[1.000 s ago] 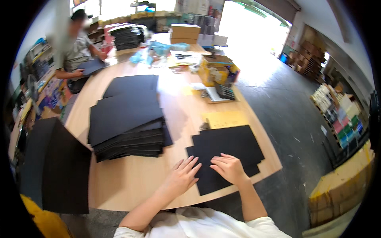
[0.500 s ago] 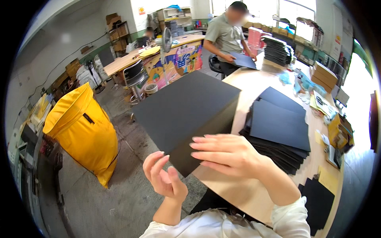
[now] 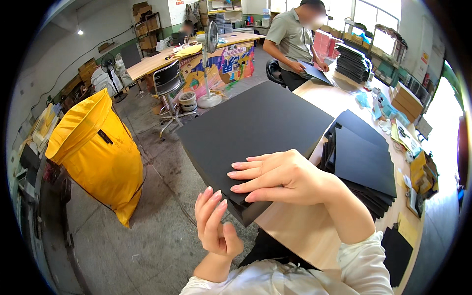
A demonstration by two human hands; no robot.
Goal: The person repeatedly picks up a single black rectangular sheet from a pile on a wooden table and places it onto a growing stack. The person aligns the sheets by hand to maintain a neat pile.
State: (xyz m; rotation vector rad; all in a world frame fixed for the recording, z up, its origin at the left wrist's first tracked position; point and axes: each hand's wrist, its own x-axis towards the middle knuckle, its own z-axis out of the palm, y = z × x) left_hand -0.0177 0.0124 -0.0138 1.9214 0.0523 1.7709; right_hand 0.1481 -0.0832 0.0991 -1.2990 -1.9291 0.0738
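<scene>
A thick, matt black rectangular block (image 3: 255, 123) extends from the table's left edge in front of me; whether it is a box or an even stack of boards, I cannot tell. My right hand (image 3: 290, 179) lies on its near part with fingers stretched out flat. Beside the near left corner, my left hand (image 3: 216, 228) is loosely curved, its fingers apart and nothing in it. Right of the block, a loose pile of black boards (image 3: 366, 157) sits on the pale wooden table (image 3: 300, 236).
Across the table a person (image 3: 295, 46) handles a dark board (image 3: 314, 73) near a tall black stack (image 3: 352, 64). A yellow sack (image 3: 98, 157) stands on the floor at left. Behind are a chair (image 3: 169, 91) and a standing fan (image 3: 210, 54). Cartons (image 3: 406, 102) line the right.
My right hand has shifted from the block's near side onto its top. The block appears farther right and tilted differently; my left hand has moved slightly down and right.
</scene>
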